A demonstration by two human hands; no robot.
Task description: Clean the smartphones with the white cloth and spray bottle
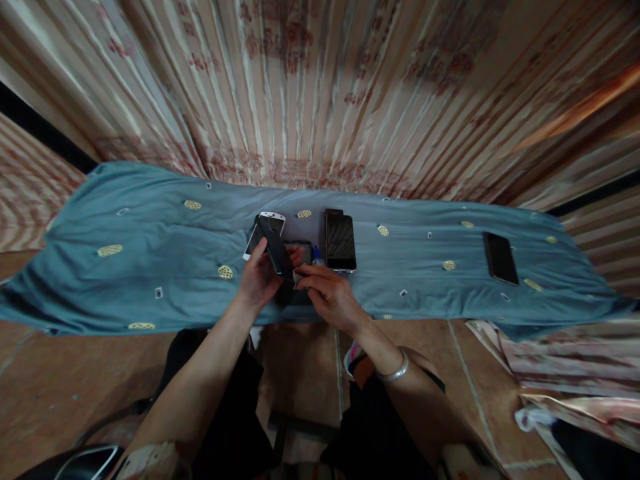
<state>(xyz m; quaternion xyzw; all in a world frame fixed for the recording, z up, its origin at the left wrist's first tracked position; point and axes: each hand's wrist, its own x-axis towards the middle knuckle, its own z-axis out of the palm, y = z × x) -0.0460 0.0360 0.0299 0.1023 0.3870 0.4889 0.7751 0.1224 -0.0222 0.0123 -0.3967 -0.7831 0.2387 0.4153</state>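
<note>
While the left hand (257, 277) grips a dark phone (276, 250), tilted above the cloth-covered counter (165, 257), the right hand (331, 293) has its fingers bunched at the phone's lower end; whether they pinch something small, I cannot tell. A white phone (273, 219) lies partly behind the held one, and a dark tray-like object (304, 248), mostly hidden by the hands, sits below them. A blue-capped bottle (317, 254) is just beside the right fingers, with a black phone (341, 243) near it, overlapping a dark case (333, 213). Any lettering on these is too small to read. The counter's near edge passes beneath the wrists; a patterned curtain (320, 100) hangs along its far edge. Toward the right end, another phone (501, 258) lies well apart from the rest.
</note>
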